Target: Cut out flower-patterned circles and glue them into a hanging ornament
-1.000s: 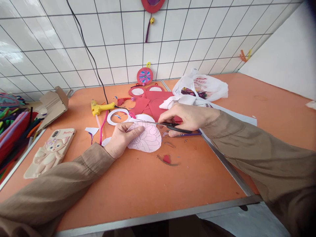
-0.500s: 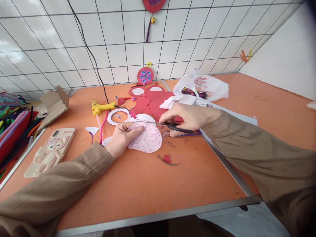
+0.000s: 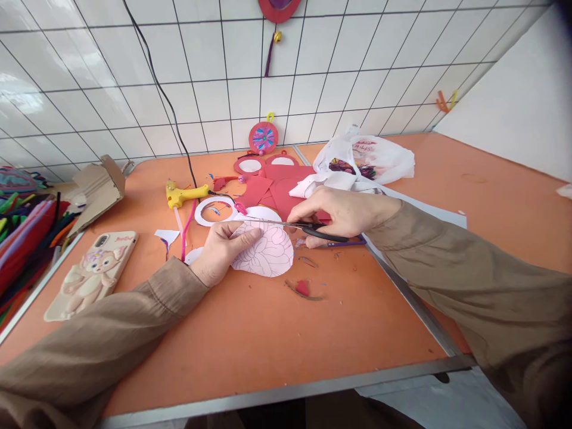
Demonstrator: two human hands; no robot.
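Note:
Between the thumb and fingers of my left hand (image 3: 223, 250) is a round sheet of paper (image 3: 266, 253) printed with a line-drawn flower. My right hand (image 3: 342, 214) is closed around the black handles of a pair of scissors (image 3: 328, 234). The thin blades point left and lie across the paper's upper edge; whether they are parted I cannot tell. Behind the drawing are a white paper ring (image 3: 201, 213) and a white rounded piece, partly covered. Red paper sheets (image 3: 290, 186) lie just beyond my right fingers, and a purple-handled tool (image 3: 353, 242) rests below them.
A yellow glue gun (image 3: 185, 193) with its cord lies behind my left hand. At the left are a phone in a cartoon case (image 3: 96, 271), a cardboard piece (image 3: 100, 187) and colourful pipe cleaners (image 3: 27, 238). A white plastic bag (image 3: 384, 158) sits at the back. Red scraps (image 3: 302, 288) lie in front.
Almost nothing differs. The scissor handles have shifted very slightly in my right hand, while the paper and my left hand keep their place.

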